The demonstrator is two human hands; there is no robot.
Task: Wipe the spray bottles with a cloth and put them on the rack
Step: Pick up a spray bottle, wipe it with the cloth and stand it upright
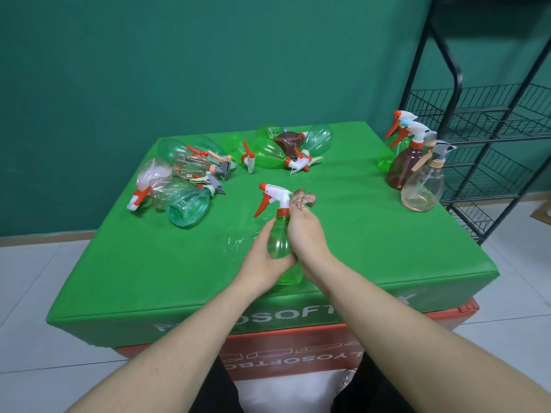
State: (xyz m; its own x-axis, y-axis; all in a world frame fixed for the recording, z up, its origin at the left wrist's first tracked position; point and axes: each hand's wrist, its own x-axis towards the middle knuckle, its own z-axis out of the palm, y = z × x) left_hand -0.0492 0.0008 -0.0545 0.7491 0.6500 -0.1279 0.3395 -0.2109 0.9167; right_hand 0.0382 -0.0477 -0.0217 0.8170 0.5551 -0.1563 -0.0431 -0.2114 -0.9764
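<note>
Fingers [262,248] of both hands wrap green bottle [278,239]; right pinches cloth [304,199]; loose bottles [185,180] behind.

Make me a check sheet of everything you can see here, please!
Surface: green table, with a wet-looking patch near the hands.
Job's things: green spray bottle held upright; brown cloth at its neck; black wire rack, shelves bare where visible.
Clutter: lying bottles at far left; another lying heap at far centre; four upright bottles at right edge.
Grippers: left hand grips the bottle body; right hand holds the cloth against it.
Cables: nothing seen.
Surroundings: green wall, tiled floor, red box under the table.
</note>
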